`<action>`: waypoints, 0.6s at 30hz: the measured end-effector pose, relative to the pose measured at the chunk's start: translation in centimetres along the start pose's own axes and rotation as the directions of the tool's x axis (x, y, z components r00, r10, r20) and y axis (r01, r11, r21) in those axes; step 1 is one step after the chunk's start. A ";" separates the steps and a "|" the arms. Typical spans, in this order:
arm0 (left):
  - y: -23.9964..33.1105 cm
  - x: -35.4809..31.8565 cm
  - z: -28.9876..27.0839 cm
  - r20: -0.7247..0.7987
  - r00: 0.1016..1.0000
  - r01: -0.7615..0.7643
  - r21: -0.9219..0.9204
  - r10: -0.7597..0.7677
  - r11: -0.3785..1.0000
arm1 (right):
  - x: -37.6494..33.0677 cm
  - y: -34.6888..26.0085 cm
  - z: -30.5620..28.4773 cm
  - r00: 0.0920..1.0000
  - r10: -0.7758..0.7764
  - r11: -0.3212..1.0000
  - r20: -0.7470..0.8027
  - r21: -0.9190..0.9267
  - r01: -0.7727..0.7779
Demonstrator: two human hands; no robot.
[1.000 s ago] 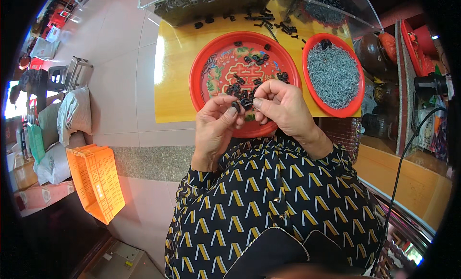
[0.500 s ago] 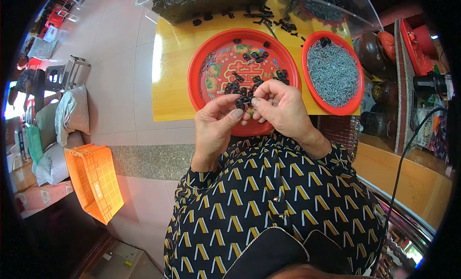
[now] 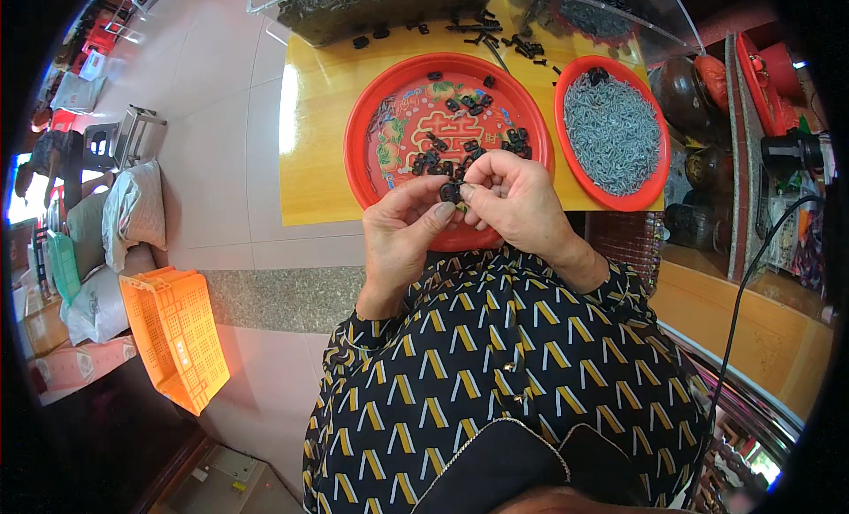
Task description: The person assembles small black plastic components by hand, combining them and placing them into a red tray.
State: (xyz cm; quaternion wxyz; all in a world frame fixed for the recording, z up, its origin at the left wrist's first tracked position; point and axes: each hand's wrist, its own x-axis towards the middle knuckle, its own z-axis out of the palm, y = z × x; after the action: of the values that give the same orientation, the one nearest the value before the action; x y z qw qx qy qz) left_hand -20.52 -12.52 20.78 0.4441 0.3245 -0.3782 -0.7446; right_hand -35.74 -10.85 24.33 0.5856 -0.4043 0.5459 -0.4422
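Over the near part of a red patterned tray, my two hands meet around a small black plastic part. Thumb and fingers of my left hand pinch the part from its left side. My right hand is closed with its thumb and fingertips against the right side of the same part; whether a screw sits between those fingertips is too small to tell. Several similar black parts lie scattered in the tray. To the right, a red bowl holds a heap of small silvery screws, with a black piece on top.
The yellow tabletop carries loose black pieces behind the tray. Clear plastic bins stand along the far edge. An orange crate is on the floor to the left. A black cable hangs at the right beside shelving.
My hands have drawn slightly closer together, the left shifting a little right. The black part has turned and now shows a rounder face.
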 end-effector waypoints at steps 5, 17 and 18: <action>-0.4 0.0 -0.2 0.001 1.000 -0.025 0.064 0.025 0.998 | 0.2 0.0 -0.1 0.999 0.023 0.998 0.041 0.051 -0.026; 0.0 -0.5 0.3 0.057 0.993 -0.110 0.108 0.105 0.988 | 1.5 2.1 -2.0 0.933 0.052 0.931 0.356 0.321 -0.174; 0.1 -0.5 0.4 0.075 0.989 -0.136 0.082 0.130 0.987 | 1.5 2.1 -2.0 0.930 0.053 0.930 0.365 0.321 -0.179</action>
State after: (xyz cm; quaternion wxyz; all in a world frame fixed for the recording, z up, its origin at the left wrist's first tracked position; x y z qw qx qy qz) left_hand -20.65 -11.98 21.13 0.4648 0.2917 -0.4463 -0.7069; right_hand -37.54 -11.69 21.79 0.7610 -0.3326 0.3692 -0.4170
